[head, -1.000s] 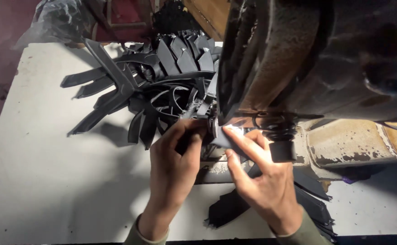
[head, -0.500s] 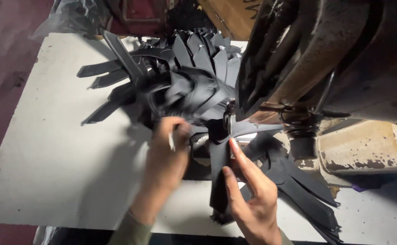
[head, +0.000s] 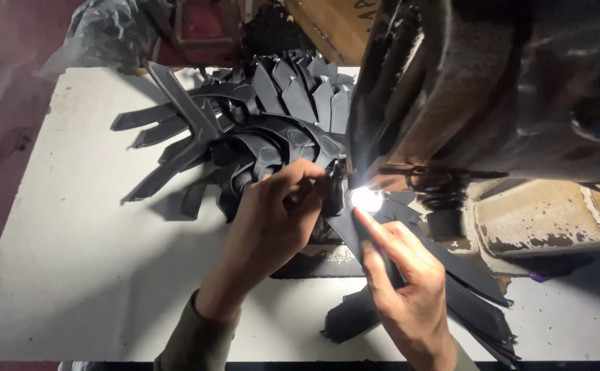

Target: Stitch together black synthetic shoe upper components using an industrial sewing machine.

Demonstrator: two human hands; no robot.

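Black strip (head: 355, 237) lies on the white table (head: 73, 275) under the sewing machine (head: 492, 103), beside a lit spot. Left hand (head: 272, 220) pinches its upper end with curled fingers; right hand (head: 403, 288) presses it flat, forefinger extended. Pile (head: 245, 130) of strips fans behind.

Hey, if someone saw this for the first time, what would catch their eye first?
Probably the bright light spot at the centre, under the big worn machine on the right. Next, the fan of dark cut strips piled on the white table, with the left hand and right hand pressing one strip by the light.
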